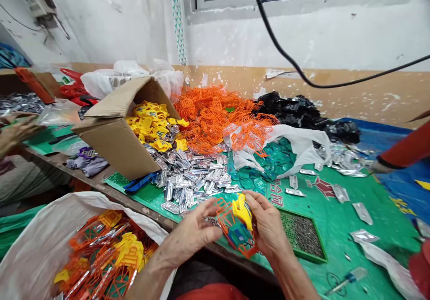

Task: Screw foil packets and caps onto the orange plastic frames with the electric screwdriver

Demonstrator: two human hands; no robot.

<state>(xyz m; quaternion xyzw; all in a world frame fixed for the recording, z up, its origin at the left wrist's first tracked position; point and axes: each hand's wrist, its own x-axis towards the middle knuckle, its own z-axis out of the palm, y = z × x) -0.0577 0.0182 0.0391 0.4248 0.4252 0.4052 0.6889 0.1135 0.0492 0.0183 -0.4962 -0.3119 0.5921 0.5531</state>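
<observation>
My right hand (268, 221) grips a bundle of plastic parts above the table's front edge. In it are an orange lattice frame (224, 212), a yellow moulded piece (242, 211) with dark stripes, and a translucent green plate (239, 233). My left hand (196, 228) is beside the frame's left edge, thumb and fingers apart; whether the fingertips touch it I cannot tell. Just behind both hands lies a pile of shiny silver pieces (201, 174). Right of my right hand sits a green tray (320, 242) of small metal screws (307, 235).
A cardboard box (110, 139) spills yellow pieces (151, 121). Behind are orange frames (215, 112) and green plates (278, 156) in a white bag. A white sack (23, 255) at lower left holds assembled pieces. A screwdriver (347, 280) lies right. Other people's arms (410, 145) show at both sides.
</observation>
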